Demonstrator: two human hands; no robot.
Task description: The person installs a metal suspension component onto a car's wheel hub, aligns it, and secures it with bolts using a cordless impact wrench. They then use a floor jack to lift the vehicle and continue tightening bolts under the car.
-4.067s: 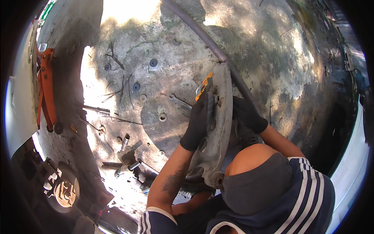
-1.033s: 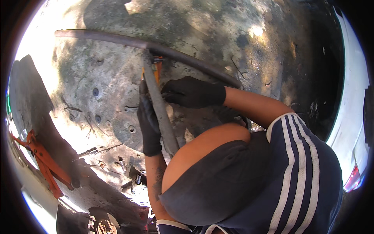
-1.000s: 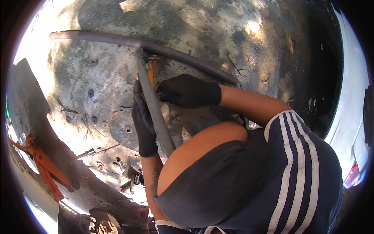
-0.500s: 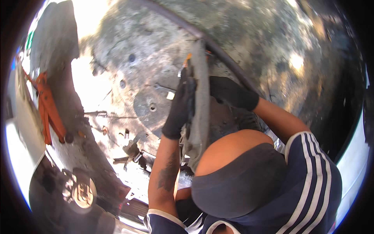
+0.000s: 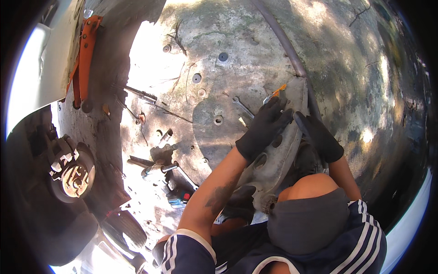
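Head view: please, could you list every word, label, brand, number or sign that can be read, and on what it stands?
No text can be read.
Orange object by the left hand: any print is too small to read.
Open-ended wrench: any marking is too small to read.
Metal suspension arm: no lettering visible.

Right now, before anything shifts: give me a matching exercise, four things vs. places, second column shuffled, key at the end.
Things
1. Orange jack
2. Wrench
3. Grey metal part
4. Long pipe

Places
A. On the concrete, near the left hand
B. Enters at the picture's top edge, passing the metal part's far end
C. On the picture's left, beside a white body panel
D. Has the left hand and right hand at it

Pairs: 1-C, 2-A, 3-D, 4-B
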